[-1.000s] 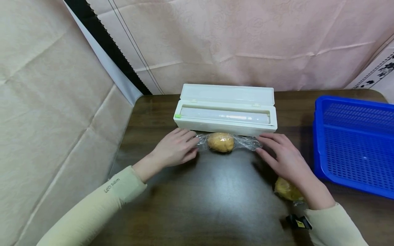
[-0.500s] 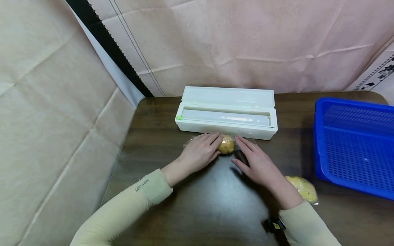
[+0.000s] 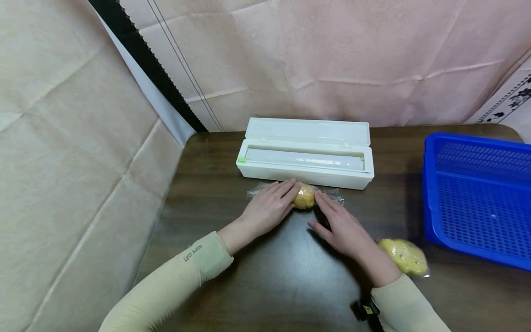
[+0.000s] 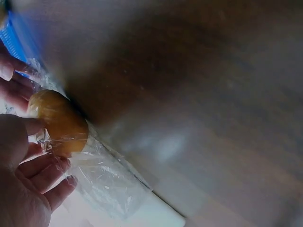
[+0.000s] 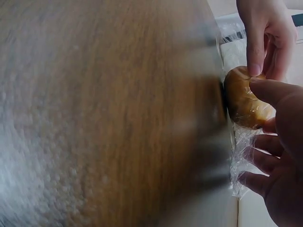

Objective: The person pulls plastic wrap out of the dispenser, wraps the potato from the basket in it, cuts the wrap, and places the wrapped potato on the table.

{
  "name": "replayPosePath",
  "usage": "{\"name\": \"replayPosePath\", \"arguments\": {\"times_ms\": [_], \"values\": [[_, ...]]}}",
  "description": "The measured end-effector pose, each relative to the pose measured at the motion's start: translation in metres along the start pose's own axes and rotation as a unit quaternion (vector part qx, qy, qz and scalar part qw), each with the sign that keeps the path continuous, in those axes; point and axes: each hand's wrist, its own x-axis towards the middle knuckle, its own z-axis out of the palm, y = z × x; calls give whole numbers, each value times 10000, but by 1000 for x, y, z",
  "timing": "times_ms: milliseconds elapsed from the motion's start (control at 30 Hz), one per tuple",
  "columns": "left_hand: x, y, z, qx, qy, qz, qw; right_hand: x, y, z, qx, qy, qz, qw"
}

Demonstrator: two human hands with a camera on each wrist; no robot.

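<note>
A yellow-brown potato lies in clear cling film on the brown table, close to the front of a white cling film box. My left hand grips its left end, fingers over the top and thumb at the near side. At the right end my right hand touches with its fingertips, fingers nearly straight and thumb apart from them. Loose film spreads beyond the potato under the left fingers in the left wrist view. In the right wrist view, crumpled film lies by the right fingers.
The box's lid stands raised, with the film roll showing inside. A second wrapped, paler yellow potato lies beside the right forearm. On the right is a blue basket. Cloth hangs behind the table.
Both hands have moved inward from the twisted film ends to the potato. The left now covers its left part. In the last half second the right hand shifted slightly nearer to me.
</note>
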Motion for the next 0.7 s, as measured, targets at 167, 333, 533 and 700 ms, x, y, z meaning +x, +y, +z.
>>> {"name": "replayPosePath", "arguments": {"times_ms": [167,333,533,700], "values": [[1,0,0,-201,-157,-248,9994,-1,0,-1,4,-72,46,10000],[2,0,4,-232,-384,-385,9983,-1,1,0,84,-32,54,9999],[4,-2,10,-278,-235,-412,9985,0,10,7,293,314,-150,9990],[6,-4,11,-403,-28,-426,9983,1,11,7,485,315,-116,9983]]}}
